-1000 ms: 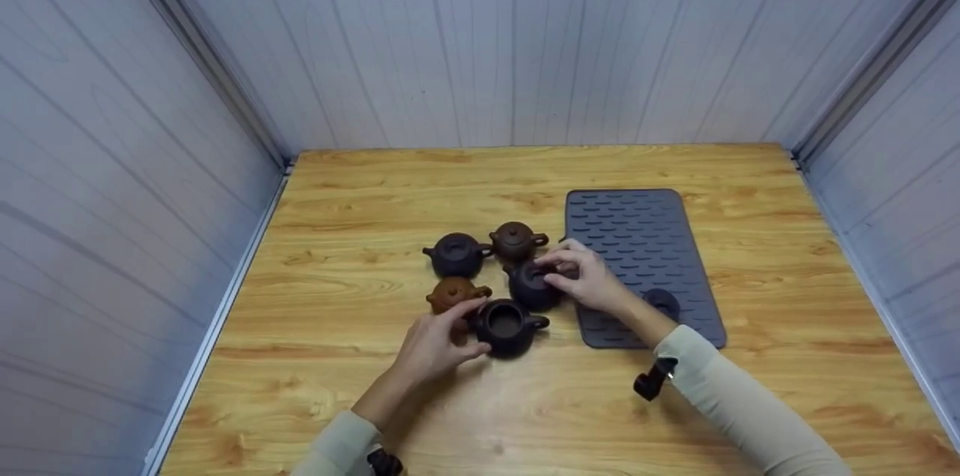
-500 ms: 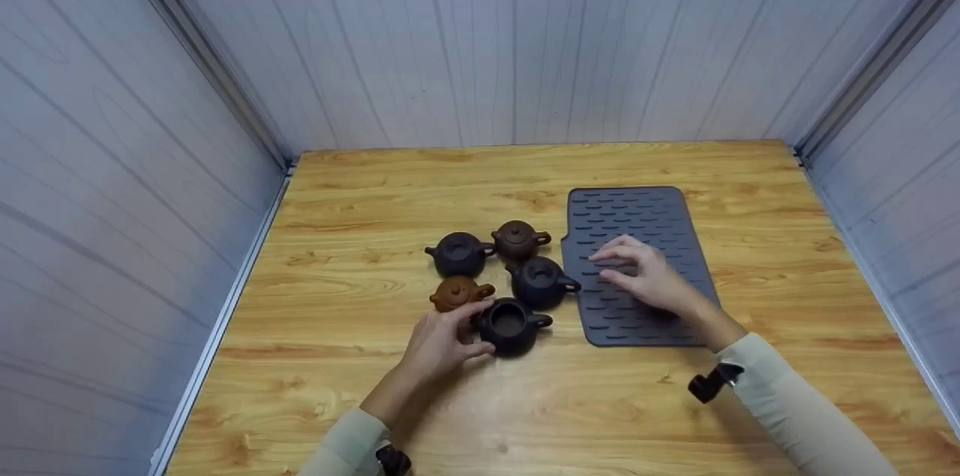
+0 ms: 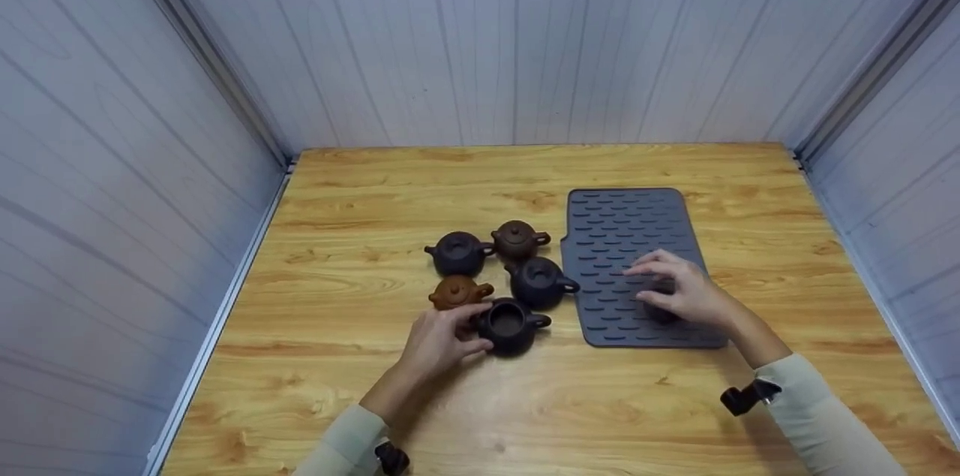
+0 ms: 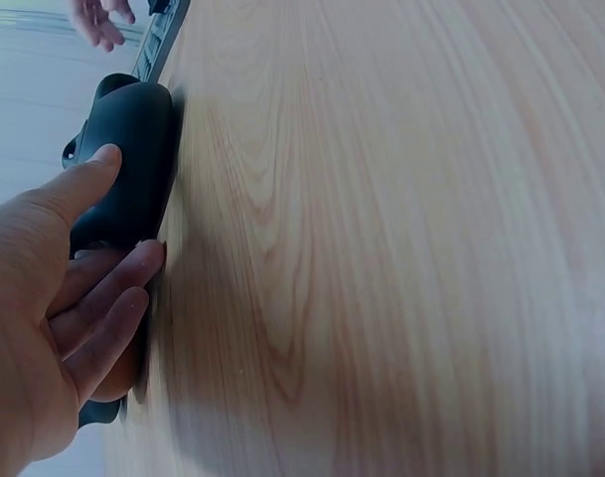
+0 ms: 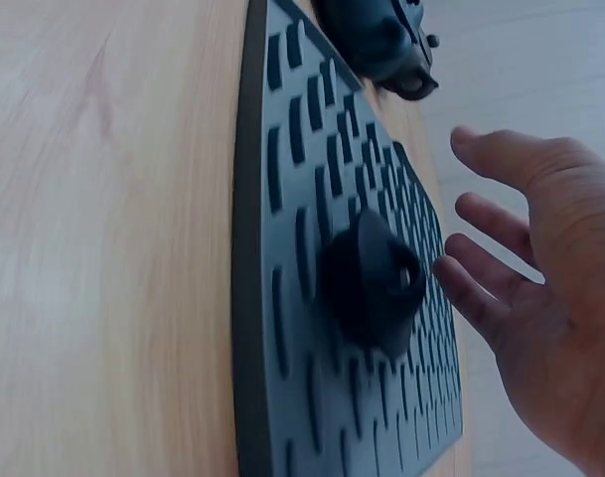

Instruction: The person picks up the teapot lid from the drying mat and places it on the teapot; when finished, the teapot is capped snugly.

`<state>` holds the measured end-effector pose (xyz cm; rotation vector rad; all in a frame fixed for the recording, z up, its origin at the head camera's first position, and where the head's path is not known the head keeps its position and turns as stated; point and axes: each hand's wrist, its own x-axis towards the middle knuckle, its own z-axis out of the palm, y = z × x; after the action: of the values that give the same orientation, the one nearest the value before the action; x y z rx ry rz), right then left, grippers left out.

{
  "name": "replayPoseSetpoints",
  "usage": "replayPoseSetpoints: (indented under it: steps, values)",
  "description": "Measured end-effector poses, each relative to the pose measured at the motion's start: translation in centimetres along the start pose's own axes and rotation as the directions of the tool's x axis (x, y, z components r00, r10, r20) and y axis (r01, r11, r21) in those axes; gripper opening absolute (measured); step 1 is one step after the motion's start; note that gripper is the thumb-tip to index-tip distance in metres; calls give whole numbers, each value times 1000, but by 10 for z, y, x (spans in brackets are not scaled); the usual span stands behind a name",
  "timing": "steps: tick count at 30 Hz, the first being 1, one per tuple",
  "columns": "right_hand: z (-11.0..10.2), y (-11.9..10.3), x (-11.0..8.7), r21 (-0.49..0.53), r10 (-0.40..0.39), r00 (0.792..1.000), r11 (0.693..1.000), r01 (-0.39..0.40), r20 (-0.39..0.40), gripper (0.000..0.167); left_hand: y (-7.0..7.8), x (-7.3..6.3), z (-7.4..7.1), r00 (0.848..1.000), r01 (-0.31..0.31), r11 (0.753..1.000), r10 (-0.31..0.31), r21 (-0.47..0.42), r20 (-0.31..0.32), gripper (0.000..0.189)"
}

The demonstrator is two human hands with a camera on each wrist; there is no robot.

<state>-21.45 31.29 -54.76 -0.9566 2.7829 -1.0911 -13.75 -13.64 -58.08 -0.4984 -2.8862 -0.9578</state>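
Observation:
My left hand [image 3: 437, 341] steadies a lidless black teapot [image 3: 513, 343] between thumb and fingers at its spout side. The left wrist view shows the thumb lying against the dark pot body [image 4: 141, 129]. Over the grey ridged mat, my right hand [image 3: 691, 294] hangs with fingers apart and loosely bent, nothing between them. A dark teapot lid [image 5: 372, 283] with a looped knob rests on the mat just beside those fingers. In the head view this hand partly covers the lid.
Behind the lidless pot stand a lidded black teapot [image 3: 541, 288], an orange-brown teapot [image 3: 454, 293], a dark brown teapot [image 3: 514, 239] and another black teapot [image 3: 458, 258], close together. The grey mat [image 3: 626, 213] lies to their right on the wooden table [image 3: 570, 408]. Panelled walls enclose the table.
My right hand has let go of the lidded black teapot's top and moved right, over the mat to the loose lid. The left hand stays at the lidless pot.

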Motion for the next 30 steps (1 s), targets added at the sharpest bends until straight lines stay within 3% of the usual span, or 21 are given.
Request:
replayPoseSetpoints:
  steps: [5, 12, 21, 30]
  values:
    - [-9, 7, -11, 29, 70, 996, 997, -72, 61, 36, 0, 0, -1, 1000, 9, 1000, -9, -8, 16, 56]
    - [-18, 17, -23, 88, 188, 972, 976, -201, 144, 37, 0, -1, -2, 1000, 10, 1000, -9, -21, 22, 55]
    - [-18, 29, -33, 146, 169, 981, 973, -181, 91, 23, -1, 0, -3, 1000, 17, 1000, -16, -26, 27, 56]
    - [-13, 38, -35, 179, 175, 980, 965, -189, 93, 18, 0, 0, -3, 999, 24, 1000, -23, -16, 31, 56]
